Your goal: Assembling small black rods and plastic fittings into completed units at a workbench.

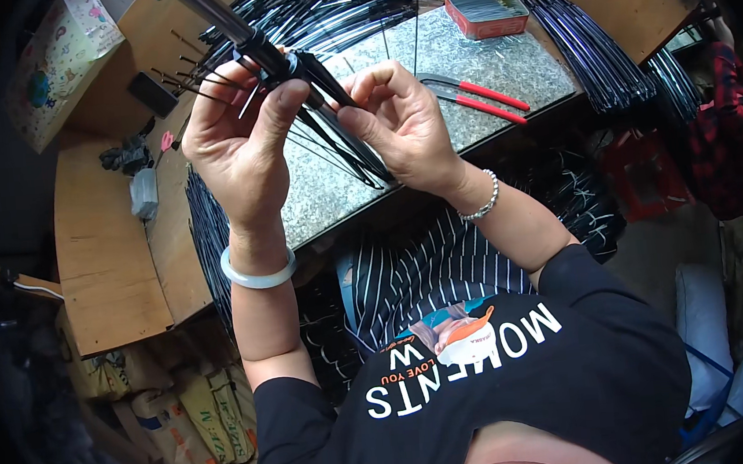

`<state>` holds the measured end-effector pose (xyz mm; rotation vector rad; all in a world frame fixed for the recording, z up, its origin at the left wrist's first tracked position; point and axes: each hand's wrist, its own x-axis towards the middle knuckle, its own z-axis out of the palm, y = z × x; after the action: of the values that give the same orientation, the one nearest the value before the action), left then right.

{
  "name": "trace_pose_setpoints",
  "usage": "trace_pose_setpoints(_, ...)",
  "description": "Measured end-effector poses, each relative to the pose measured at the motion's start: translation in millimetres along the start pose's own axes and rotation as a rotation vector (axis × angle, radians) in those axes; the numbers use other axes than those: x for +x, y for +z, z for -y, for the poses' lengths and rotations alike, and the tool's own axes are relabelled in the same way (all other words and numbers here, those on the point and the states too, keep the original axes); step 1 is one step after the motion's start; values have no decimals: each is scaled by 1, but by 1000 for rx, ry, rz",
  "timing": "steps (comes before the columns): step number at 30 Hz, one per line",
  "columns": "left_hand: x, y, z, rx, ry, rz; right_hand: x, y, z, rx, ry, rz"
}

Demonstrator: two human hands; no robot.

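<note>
A partly built umbrella frame [260, 54], with a metal shaft and black ribs, slants down from the upper left over the table. My left hand [244, 141] is closed around its dark collar, thumb pressed on the front. Several thin rods stick out left past those fingers. My right hand [402, 123] pinches a black umbrella rib [327, 78] beside the shaft, close to my left thumb. The folded ribs hang below, ending near the table's front edge. Between my right fingertips, small details are hidden. Pliers with red handles [491, 108] lie on the table right of my right hand.
The speckled tabletop [325, 202] carries a heap of ribs [317, 11] at the back and a red tin [487, 11] of thin wires. Rib bundles [585, 45] lie at its right end. A phone [152, 96] rests left. Another person's plaid sleeve [729, 126] shows far right.
</note>
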<state>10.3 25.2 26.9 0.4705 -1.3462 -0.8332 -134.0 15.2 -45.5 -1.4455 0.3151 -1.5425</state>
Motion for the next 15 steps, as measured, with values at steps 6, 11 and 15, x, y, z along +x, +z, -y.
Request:
trace_pose_setpoints(6,2,-1,-3,33,-14,43,6,-14,6,147,50,126)
trace_pose_setpoints(11,5,-4,-2,52,15,110,6,-14,9,116,93,111)
trace_pose_setpoints(15,6,-1,-4,29,22,126,8,-16,6,183,75,137)
